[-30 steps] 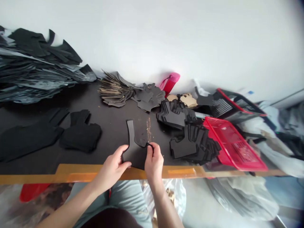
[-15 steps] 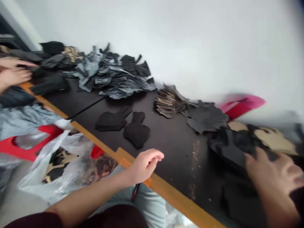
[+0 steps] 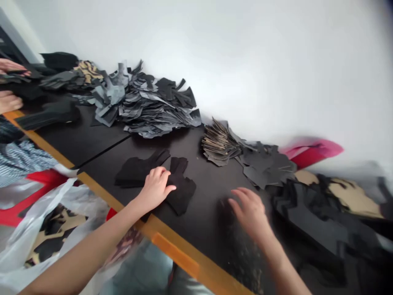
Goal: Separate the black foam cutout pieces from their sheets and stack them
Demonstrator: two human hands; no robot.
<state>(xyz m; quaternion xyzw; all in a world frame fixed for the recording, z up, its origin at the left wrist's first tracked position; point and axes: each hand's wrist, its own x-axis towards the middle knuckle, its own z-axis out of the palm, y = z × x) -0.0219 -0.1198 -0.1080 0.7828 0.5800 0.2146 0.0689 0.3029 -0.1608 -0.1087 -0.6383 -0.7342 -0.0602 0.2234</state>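
My left hand (image 3: pixel 156 187) is over two small stacks of black cut-out pieces, its thumb apart from its bent fingers. It covers part of the left stack (image 3: pixel 130 171) and the edge of the right stack (image 3: pixel 181 190); whether it touches them I cannot tell. My right hand (image 3: pixel 251 209) hovers above the dark tabletop (image 3: pixel 211 205), between the right stack and a heap of black pieces (image 3: pixel 316 217). Its fingers are stretched toward the left, and nothing shows in them.
Along the white wall lie a big pile of grey-black cut pieces (image 3: pixel 153 108), a fanned brown-edged stack (image 3: pixel 217 143), flat dark pieces (image 3: pixel 268 166) and a pink item (image 3: pixel 316 151). A wooden strip (image 3: pixel 187 256) edges the table. A plastic bag (image 3: pixel 18 254) holds scraps. A co-worker's hand (image 3: pixel 9 101) is far left.
My right hand has moved left, away from the black heap. My left hand has gone from the table edge up over the black stacks. The view has shifted slightly.
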